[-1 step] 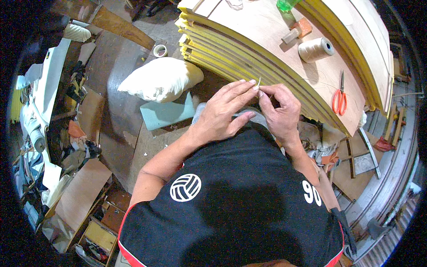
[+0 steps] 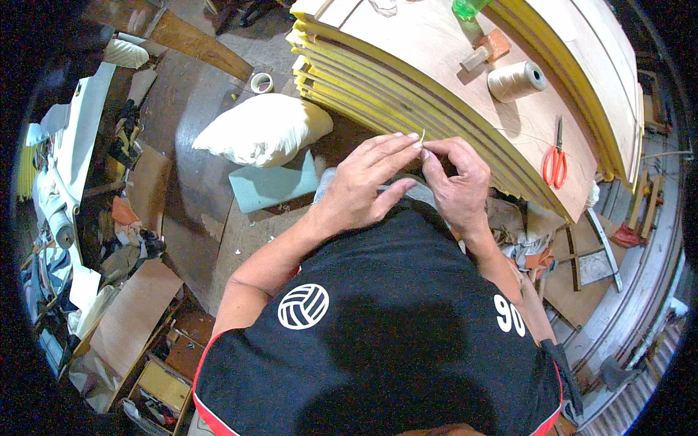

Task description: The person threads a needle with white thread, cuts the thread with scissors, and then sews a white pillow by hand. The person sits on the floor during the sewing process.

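Note:
My right hand [image 2: 463, 174] is closed, thumb and forefinger pinched at the base of a thin pale strand [image 2: 422, 136] that looks like thread. Its short end sticks up from between the fingertips. My left hand [image 2: 368, 176] reaches in from the other side, fingers stretched out together and thumb apart. Its fingertips touch or nearly touch the strand and the right hand's pinch. Whether they grip the strand too is hard to see. Both hands are above my lap, close to the near edge of the stacked yellow-edged boards [image 2: 407, 110].
On the top board lie a cone of beige thread [image 2: 512, 81], orange-handled scissors [image 2: 555, 163], and an orange-and-tan block-like item [image 2: 486, 51]. Left of the stack are a white stuffed bag [image 2: 265, 131], a light-blue pad [image 2: 273, 183] and a tape roll [image 2: 262, 83]. Fabric scraps [image 2: 134, 243] clutter the far left.

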Demonstrator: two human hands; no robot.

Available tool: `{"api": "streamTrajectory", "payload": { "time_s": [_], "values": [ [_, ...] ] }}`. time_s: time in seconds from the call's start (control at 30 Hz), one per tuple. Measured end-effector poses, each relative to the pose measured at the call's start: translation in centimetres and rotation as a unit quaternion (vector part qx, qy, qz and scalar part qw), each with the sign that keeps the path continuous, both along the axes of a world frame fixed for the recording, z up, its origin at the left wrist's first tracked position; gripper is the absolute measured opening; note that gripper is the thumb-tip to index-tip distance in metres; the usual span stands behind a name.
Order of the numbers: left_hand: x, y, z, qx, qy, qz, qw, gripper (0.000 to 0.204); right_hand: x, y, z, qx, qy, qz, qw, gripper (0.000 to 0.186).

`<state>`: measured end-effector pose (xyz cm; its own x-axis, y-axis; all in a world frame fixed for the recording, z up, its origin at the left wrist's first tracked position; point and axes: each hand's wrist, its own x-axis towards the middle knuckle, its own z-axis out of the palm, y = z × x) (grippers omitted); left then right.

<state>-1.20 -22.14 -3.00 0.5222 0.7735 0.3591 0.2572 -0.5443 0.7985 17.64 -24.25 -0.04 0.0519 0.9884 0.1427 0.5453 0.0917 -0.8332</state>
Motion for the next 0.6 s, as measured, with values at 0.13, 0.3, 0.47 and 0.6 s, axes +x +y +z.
{"api": "streamTrajectory", "payload": {
  "time_s": [0.13,0.3,0.47,0.6],
  "values": [
    [0.4,-0.1,-0.2,-0.18,-0.132,0.059,0.973,0.024,-0.6,-0.8,-0.9,-0.136,0.156,-0.035,0.978,0.011],
    [0.8,-0.5,-0.1,-0.423,-0.259,0.082,0.864,0.015,-0.9,-0.8,-0.8,-0.206,0.268,-0.056,0.939,0.013],
    [0.9,-0.9,0.1,-0.378,-0.223,0.102,0.893,0.012,-0.8,-1.0,-1.2,-0.191,0.258,-0.056,0.946,0.014],
    [0.7,-1.0,-0.5,-0.218,-0.163,0.158,0.949,0.013,-1.0,-1.3,-1.5,-0.189,0.249,-0.063,0.948,0.014]
  ]
}}
